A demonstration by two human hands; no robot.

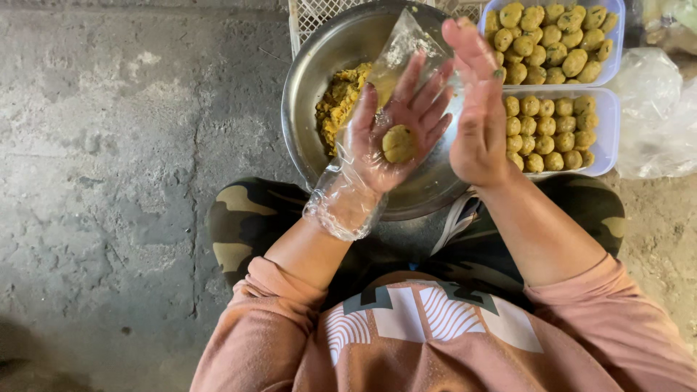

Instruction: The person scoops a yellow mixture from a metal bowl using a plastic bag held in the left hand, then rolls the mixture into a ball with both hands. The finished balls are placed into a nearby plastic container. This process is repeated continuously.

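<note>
My left hand (396, 127) wears a loose clear plastic glove and lies palm up over a steel bowl (308, 94). A round yellow dough ball (398, 143) rests on its palm, with the fingers spread. My right hand (475, 109) is bare and stands upright just to the right of the left, fingers straight, holding nothing. A heap of yellow dough mixture (340, 101) sits inside the bowl, partly hidden behind the left hand.
Two pale plastic trays (608, 131) filled with several rolled yellow balls (552, 43) stand to the right of the bowl. A crumpled clear plastic bag (657, 116) lies at far right. Rough concrete floor (109, 160) spreads left. My knees frame the bowl.
</note>
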